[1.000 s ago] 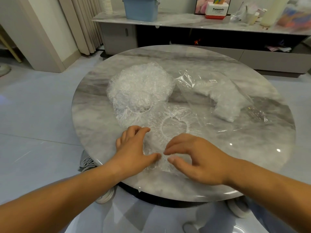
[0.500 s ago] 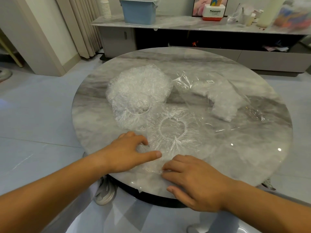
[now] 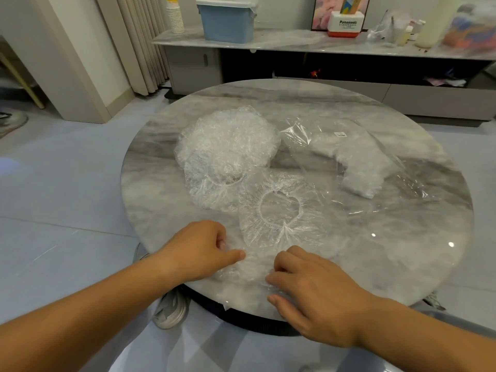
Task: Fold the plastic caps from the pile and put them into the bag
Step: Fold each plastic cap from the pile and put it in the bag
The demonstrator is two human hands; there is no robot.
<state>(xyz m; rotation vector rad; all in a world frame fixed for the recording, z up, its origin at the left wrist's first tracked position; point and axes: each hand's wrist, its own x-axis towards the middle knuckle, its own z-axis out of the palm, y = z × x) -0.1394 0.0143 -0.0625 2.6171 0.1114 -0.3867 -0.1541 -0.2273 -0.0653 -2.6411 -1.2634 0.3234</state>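
1 cap [image 3: 279, 210] lies flat on the table [image 3: 402, 251] by the pile [image 3: 228, 149] and bag [image 3: 362, 162], its near edge pinched by curled fingers of the left hand [image 3: 198, 251] and right hand [image 3: 316, 288], so folding looks just begun and that edge needs lifting over next.

A round grey marble worktop [image 3: 295, 103] is set on pale glossy floor tiles [image 3: 67, 183]. Behind the worktop a long low sideboard [image 3: 322, 47] can be seen, topped with a blue lidded bin [image 3: 228, 22], a paper cup stack [image 3: 175, 17] and a Panasonic box [image 3: 346, 25]. Beige curtains [image 3: 139, 44] are hung back-left of the worktop.
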